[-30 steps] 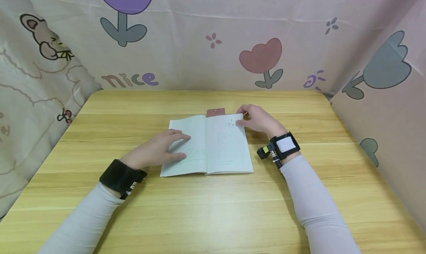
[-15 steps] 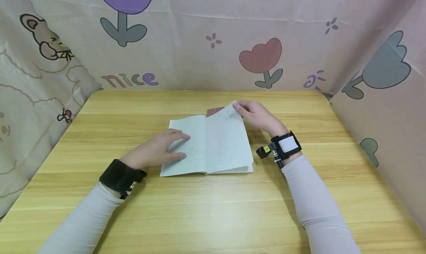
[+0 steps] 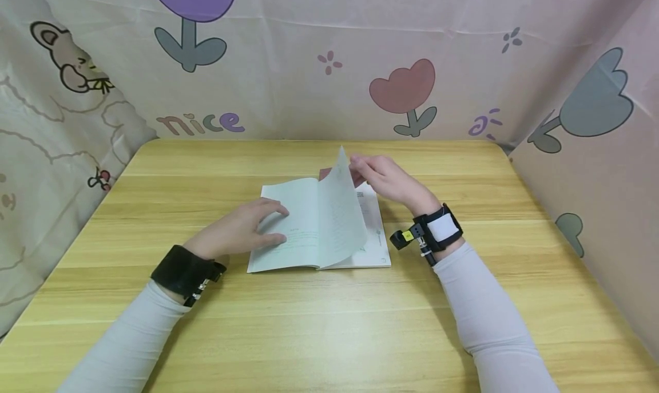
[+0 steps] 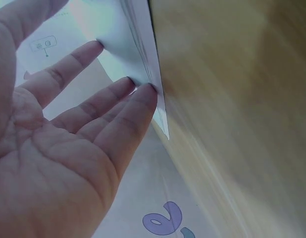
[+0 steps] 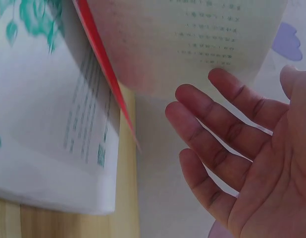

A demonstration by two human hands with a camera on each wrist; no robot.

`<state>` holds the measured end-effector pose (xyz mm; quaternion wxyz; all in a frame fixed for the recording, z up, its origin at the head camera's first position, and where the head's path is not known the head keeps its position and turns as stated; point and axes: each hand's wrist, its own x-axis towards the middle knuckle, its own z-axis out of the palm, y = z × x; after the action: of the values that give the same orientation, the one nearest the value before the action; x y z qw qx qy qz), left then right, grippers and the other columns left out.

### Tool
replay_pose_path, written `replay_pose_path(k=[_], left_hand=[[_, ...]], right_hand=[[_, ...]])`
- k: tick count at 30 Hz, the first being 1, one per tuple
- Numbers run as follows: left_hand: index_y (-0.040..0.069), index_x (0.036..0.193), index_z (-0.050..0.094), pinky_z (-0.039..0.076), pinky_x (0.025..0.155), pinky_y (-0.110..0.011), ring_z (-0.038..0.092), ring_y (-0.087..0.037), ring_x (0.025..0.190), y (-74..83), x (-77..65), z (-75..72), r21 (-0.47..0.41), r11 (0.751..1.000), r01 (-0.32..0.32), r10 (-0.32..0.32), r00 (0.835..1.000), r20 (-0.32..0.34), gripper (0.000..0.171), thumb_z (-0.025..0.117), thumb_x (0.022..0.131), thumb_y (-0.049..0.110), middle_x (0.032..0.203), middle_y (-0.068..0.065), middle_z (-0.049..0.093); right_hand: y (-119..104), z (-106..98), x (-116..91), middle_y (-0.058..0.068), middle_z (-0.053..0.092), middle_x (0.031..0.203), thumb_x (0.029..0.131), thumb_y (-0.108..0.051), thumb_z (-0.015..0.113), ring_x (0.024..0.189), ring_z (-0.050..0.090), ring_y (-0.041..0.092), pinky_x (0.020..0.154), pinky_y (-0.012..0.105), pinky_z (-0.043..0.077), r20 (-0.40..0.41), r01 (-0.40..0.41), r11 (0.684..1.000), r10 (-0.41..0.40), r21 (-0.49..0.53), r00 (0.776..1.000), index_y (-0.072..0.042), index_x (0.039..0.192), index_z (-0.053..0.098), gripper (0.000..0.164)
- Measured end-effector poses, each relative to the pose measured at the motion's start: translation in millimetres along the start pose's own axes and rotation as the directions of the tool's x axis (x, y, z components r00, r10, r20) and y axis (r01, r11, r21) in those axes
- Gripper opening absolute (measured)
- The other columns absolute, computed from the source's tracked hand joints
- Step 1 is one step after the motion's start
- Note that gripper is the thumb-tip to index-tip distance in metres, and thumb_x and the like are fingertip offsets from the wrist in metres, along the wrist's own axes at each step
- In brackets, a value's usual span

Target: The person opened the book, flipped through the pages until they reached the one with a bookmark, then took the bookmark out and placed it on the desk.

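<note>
An open book lies on the wooden table in the head view. My left hand rests on its left page, and the left wrist view shows outstretched fingers touching the paper. From the right half rises a single page, curved and tilted leftward, baring the printed page beneath. Beside the raised page's upper edge is my right hand. Its fingers look loose and spread in the right wrist view, pinching nothing there; whether they touch the page I cannot tell.
Behind the book's top edge a dark red piece sticks out; its red edge also shows in the right wrist view. Patterned cloth hangs at the table's back and along both sides. Both wrists wear black straps.
The right page's top corner, lying flat at first, was lifted by my right hand and has swung up and left. The right hand moved slightly left; the left hand stayed nearly still.
</note>
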<state>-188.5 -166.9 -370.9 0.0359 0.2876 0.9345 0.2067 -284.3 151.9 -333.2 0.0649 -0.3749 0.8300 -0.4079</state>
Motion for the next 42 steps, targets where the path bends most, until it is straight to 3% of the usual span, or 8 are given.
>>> replay_pose_path(k=[9, 17, 23, 28, 31, 37, 42], left_hand=[[0.009, 0.120, 0.063, 0.043, 0.095, -0.045, 0.052, -0.024, 0.113, -2.5, 0.1, -1.2, -0.033, 0.999, -0.003, 0.002, 1.000, -0.020, 0.043, 0.070, 0.087, 0.036, 0.124, -0.007, 0.059], [0.014, 0.121, 0.065, 0.047, 0.091, -0.043, 0.053, -0.024, 0.113, -7.9, -1.0, -0.8, -0.100, 0.995, 0.032, -0.036, 0.999, -0.035, 0.038, 0.060, 0.094, 0.040, 0.127, -0.006, 0.058], [0.010, 0.121, 0.067, 0.041, 0.097, -0.047, 0.050, -0.026, 0.120, -10.3, 0.0, -3.6, -0.192, 0.977, 0.091, -0.100, 0.994, -0.039, 0.047, 0.038, 0.104, 0.043, 0.128, -0.009, 0.059], [0.011, 0.114, 0.071, 0.043, 0.095, -0.046, 0.048, -0.026, 0.122, -11.7, 1.7, -6.2, -0.304, 0.936, 0.177, -0.190, 0.982, -0.015, 0.065, 0.022, 0.104, 0.052, 0.135, -0.010, 0.053], [0.010, 0.115, 0.070, 0.046, 0.092, -0.044, 0.051, -0.026, 0.119, -13.2, 2.4, -6.2, -0.325, 0.929, 0.178, -0.193, 0.981, -0.013, 0.067, 0.019, 0.104, 0.053, 0.135, -0.011, 0.053], [0.006, 0.116, 0.067, 0.046, 0.092, -0.044, 0.056, -0.027, 0.112, -14.0, 0.8, -7.2, -0.310, 0.940, 0.142, -0.160, 0.986, -0.034, 0.063, 0.018, 0.106, 0.045, 0.130, -0.012, 0.057], [0.001, 0.133, 0.055, 0.041, 0.097, -0.047, 0.053, -0.032, 0.116, -14.5, -0.5, -8.6, -0.335, 0.922, 0.192, -0.204, 0.979, -0.002, 0.072, 0.015, 0.104, 0.053, 0.135, -0.016, 0.052]], right_hand=[[-23, 13, 2, 0.011, 0.068, 0.096, 0.107, -0.017, 0.035, 0.091, 0.064, 0.025, 0.086, 0.041, 0.050, 0.054, 0.106, 0.994, -0.106, 0.001, 0.993, 0.003, 0.105, 0.066, 0.037], [-16, 26, 4, 0.007, 0.067, 0.103, 0.103, -0.033, 0.045, 0.095, 0.061, 0.021, 0.084, 0.030, 0.048, 0.113, 0.077, 0.993, -0.066, -0.093, 0.991, -0.008, 0.112, 0.065, 0.033], [-23, 36, 3, 0.004, 0.063, 0.090, 0.100, -0.034, 0.051, 0.080, 0.053, 0.014, 0.067, 0.029, 0.045, 0.141, 0.069, 0.986, -0.048, -0.149, 0.989, -0.015, 0.111, 0.065, 0.026], [-25, 45, 4, 0.002, 0.065, 0.095, 0.099, -0.033, 0.054, 0.082, 0.054, 0.011, 0.070, 0.026, 0.047, 0.165, 0.078, 0.985, -0.052, -0.153, 0.985, -0.015, 0.110, 0.067, 0.024], [-24, 48, 4, -0.003, 0.065, 0.097, 0.098, -0.030, 0.057, 0.085, 0.055, 0.009, 0.074, 0.024, 0.048, 0.167, 0.082, 0.984, -0.055, -0.158, 0.984, -0.015, 0.109, 0.068, 0.021], [-24, 53, 5, -0.012, 0.063, 0.100, 0.096, -0.028, 0.060, 0.087, 0.054, 0.004, 0.077, 0.022, 0.048, 0.178, 0.115, 0.980, -0.085, -0.164, 0.980, -0.016, 0.111, 0.069, 0.021], [-26, 58, 5, -0.014, 0.063, 0.100, 0.095, -0.027, 0.061, 0.088, 0.054, 0.002, 0.078, 0.019, 0.048, 0.198, 0.112, 0.981, -0.079, -0.161, 0.977, -0.016, 0.113, 0.069, 0.022]])
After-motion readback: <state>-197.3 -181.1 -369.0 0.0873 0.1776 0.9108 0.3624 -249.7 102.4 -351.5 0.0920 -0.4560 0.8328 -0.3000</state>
